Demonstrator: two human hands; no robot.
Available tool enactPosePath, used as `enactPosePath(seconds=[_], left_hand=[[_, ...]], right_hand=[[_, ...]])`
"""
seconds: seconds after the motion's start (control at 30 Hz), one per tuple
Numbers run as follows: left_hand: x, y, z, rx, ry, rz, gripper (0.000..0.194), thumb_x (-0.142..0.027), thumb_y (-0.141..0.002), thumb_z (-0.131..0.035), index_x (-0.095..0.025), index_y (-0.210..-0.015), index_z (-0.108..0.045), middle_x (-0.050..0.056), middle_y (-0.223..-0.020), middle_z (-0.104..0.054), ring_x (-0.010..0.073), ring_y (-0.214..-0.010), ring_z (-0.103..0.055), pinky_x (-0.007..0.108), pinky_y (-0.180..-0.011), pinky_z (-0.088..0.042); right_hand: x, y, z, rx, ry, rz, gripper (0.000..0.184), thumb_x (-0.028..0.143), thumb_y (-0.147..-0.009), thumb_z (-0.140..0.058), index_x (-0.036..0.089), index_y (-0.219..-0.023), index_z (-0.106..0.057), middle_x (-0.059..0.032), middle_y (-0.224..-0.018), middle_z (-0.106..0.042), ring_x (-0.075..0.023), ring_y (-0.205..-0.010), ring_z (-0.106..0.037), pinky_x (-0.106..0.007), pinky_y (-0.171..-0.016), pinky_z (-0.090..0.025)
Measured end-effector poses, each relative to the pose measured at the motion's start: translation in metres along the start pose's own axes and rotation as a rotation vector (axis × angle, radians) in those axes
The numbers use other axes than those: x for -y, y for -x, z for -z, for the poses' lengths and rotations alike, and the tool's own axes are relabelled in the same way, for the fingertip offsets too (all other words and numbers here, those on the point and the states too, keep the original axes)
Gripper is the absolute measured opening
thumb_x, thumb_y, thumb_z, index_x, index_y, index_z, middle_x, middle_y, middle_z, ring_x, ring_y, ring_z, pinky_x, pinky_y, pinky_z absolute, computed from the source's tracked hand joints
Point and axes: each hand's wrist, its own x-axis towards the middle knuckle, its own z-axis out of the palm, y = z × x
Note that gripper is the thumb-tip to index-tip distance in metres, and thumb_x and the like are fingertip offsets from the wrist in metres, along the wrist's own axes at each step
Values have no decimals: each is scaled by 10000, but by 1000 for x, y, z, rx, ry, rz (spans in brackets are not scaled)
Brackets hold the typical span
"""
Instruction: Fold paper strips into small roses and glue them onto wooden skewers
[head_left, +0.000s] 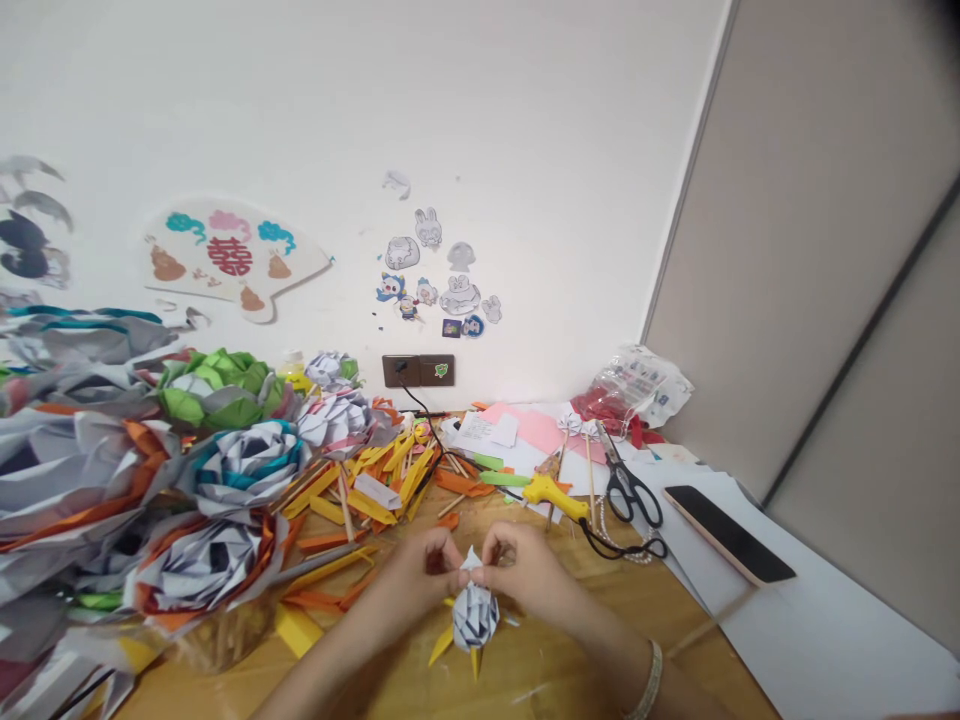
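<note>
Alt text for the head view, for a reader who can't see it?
Left hand and right hand pinch the tip of a white folded-paper piece with yellow paper spikes, over a wooden table. Multicoloured paper flowers crowd the left; a yellow glue gun, black-handled scissors and a dark-screened phone lie right.

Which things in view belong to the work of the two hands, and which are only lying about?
Likely part of the work:
- white folded paper piece, pinched by the left hand and right hand
- yellow glue gun and scissors, both unheld now

Seemingly just lying about:
- phone
- clear plastic bag
</note>
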Motion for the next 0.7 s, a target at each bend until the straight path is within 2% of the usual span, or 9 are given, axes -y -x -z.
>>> enactPosePath(seconds=[0.1,0.2,0.43,0.6,0.7], left_hand=[[0,0,-2,-16,-36,-18,225,-300,-658,-675,-153,-591,-519,-27,-554,-540,109,-535,-475,200,-491,-321],[-2,0,-3,-28,-32,-22,213,-286,-672,-662,-153,-587,-518,-26,-555,-536,106,-534,-464,201,-495,-321],[-6,-1,5,134,109,53,255,-326,-590,-723,-142,-664,-562,-15,-618,-564,127,-609,-515,237,-584,-382],[-7,-1,5,115,111,69,260,-317,-560,-731,-144,-644,-556,-27,-603,-538,119,-581,-492,233,-563,-372],[-12,2,4,101,87,62,241,-308,-574,-717,-148,-617,-541,-35,-577,-521,113,-562,-475,223,-539,-357]], right_hand=[[-1,1,3,42,22,-12,142,127,-628,-651,168,-609,-516,49,-598,-531,-105,-578,-486,-195,-523,-350],[-2,1,5,32,71,-2,137,122,-631,-649,164,-597,-523,44,-597,-549,-105,-575,-497,-191,-519,-347],[-2,3,-2,-38,185,124,136,79,-624,-625,165,-559,-543,33,-585,-581,-111,-572,-519,-198,-543,-363],[-1,3,-5,-49,200,196,155,68,-636,-618,169,-540,-551,23,-580,-591,-125,-589,-541,-206,-556,-374],[-2,3,-5,-16,169,131,114,77,-641,-623,168,-594,-575,22,-615,-602,-126,-608,-550,-203,-553,-386]])
